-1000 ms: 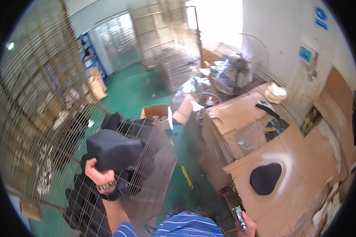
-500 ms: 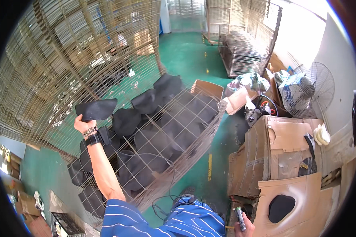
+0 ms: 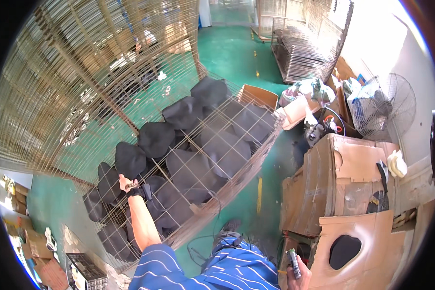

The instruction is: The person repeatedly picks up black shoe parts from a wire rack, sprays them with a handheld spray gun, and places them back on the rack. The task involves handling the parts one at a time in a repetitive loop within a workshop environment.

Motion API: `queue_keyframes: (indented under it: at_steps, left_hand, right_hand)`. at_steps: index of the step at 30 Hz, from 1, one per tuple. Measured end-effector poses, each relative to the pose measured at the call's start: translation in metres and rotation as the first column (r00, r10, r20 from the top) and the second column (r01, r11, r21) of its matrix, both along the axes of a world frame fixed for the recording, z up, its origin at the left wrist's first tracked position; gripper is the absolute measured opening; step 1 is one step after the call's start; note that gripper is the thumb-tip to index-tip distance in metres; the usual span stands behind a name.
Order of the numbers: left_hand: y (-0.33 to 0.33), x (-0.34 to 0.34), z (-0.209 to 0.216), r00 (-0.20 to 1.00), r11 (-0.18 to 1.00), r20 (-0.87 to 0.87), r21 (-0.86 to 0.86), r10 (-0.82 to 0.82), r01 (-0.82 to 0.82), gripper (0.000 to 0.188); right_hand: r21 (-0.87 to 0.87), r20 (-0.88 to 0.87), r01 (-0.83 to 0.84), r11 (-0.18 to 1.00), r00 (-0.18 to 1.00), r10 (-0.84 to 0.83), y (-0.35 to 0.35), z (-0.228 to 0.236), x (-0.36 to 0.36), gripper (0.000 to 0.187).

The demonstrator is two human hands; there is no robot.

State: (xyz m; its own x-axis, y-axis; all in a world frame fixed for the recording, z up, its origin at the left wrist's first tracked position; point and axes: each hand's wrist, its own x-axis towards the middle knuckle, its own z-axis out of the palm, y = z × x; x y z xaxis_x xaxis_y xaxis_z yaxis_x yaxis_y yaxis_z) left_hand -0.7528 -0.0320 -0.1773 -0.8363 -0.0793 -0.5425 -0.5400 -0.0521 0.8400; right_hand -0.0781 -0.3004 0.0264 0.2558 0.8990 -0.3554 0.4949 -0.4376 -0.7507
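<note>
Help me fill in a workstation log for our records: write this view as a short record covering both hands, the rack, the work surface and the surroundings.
Left hand: at the lower edge of a rounded black sheet; grip unclear
Right hand: holding a metal handheld tool, likely a spray gun
Rack: wire rack with several black sheets lying on it
Work surface: cardboard sheet bearing one black piece, whitish haze around it
Behind: wire-caged fan, right; open cardboard box beyond the rack
Floor: green, yellow markings
</note>
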Motion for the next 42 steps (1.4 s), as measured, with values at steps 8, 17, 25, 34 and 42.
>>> queue_keyframes:
  at_steps: [8, 17, 25, 34, 42]
  left_hand:
    - [0.006, 0.120, 0.039, 0.592, 0.814, -0.625, -0.127, -0.509, 0.567, 0.012]
    - [-0.037, 0.484, 0.162, -0.083, -0.210, -0.578, 0.156, -0.812, 0.965, 0.031]
    - [-0.050, 0.611, 0.073, -0.635, -0.646, -0.368, -0.110, -0.680, 0.755, 0.029]
    - [-0.076, 0.601, -0.060, -0.844, -0.835, 0.018, -0.163, -0.536, 0.526, 0.027]
    - [-0.088, 0.547, -0.114, -0.742, -0.826, 0.370, -0.169, -0.559, 0.538, 0.030]
  right_hand:
    - [0.172, 0.227, 0.030, 0.985, 0.971, -0.069, -0.048, -0.026, 0.050, 0.055]
    - [0.305, 0.182, 0.534, 0.789, 0.780, -0.599, -0.184, 0.009, 0.084, 0.058]
    - [0.460, 0.176, 0.779, 0.426, 0.390, -0.904, -0.273, 0.045, 0.099, 0.056]
    - [0.364, 0.007, 0.770, 0.524, 0.561, -0.828, -0.297, 0.014, 0.111, 0.069]
    - [0.517, 0.059, 0.785, 0.342, 0.366, -0.929, -0.304, 0.000, 0.144, 0.066]
